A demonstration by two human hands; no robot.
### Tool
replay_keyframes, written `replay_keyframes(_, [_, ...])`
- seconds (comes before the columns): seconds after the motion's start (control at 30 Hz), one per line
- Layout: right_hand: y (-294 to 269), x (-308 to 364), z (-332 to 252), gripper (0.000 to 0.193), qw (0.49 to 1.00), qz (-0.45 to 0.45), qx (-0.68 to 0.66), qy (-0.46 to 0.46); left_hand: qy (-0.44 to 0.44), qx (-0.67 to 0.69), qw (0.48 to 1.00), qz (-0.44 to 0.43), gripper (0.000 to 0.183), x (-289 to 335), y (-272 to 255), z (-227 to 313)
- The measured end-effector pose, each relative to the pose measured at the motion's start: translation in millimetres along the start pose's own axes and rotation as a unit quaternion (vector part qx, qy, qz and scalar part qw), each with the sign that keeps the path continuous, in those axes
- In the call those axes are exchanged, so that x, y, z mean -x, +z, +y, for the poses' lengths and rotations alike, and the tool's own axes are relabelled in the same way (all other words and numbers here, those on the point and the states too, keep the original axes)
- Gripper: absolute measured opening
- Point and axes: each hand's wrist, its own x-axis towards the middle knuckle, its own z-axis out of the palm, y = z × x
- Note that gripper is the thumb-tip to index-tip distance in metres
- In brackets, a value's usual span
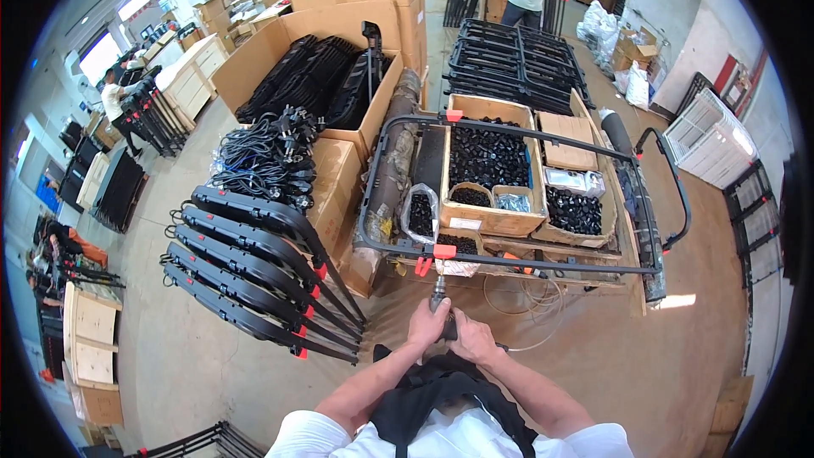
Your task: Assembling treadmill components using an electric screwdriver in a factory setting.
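My left hand (426, 322) is wrapped round the body of a power drill (437, 290). On the same tool, my right hand (473, 337) closes from the right side, fingers partly hidden. The drill's silver chuck points away from me at a red clip (444, 251) on the near bar of a black tubular frame (551, 265). Whether the bit touches the clip is too small to tell. That frame rests across the workbench, and a second red clip (454, 115) sits on its far bar. A thin hose (530, 346) runs beside my right hand.
Cardboard boxes of small black parts (490, 153) stand within the frame. At left, several black curved frames (246, 246) lean together beside bundled black cables (267, 153). A big carton (229, 85) holds black parts. Coiled hose (526, 298) hangs below the bench. Co-workers stand farther off.
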Motion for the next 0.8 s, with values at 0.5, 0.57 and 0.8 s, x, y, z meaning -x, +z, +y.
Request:
replay_keyframes(0.5, [-5.9,-8.8,2.9,0.086,1.000,0.003,-0.010,0.020,-0.017,-0.043,0.999,-0.001,0.061,-9.2,3.9,10.9])
replay_keyframes(0.57, [-6.8,-9.8,3.0,0.087,1.000,0.002,-0.002,0.027,-0.019,-0.043,0.999,-0.004,0.061,-11.1,5.1,10.7])
replay_keyframes(0.8, [-10.6,-15.7,0.9,0.090,0.999,-0.007,-0.003,0.043,-0.002,-0.037,0.999,0.002,0.060,-19.2,7.8,8.1])
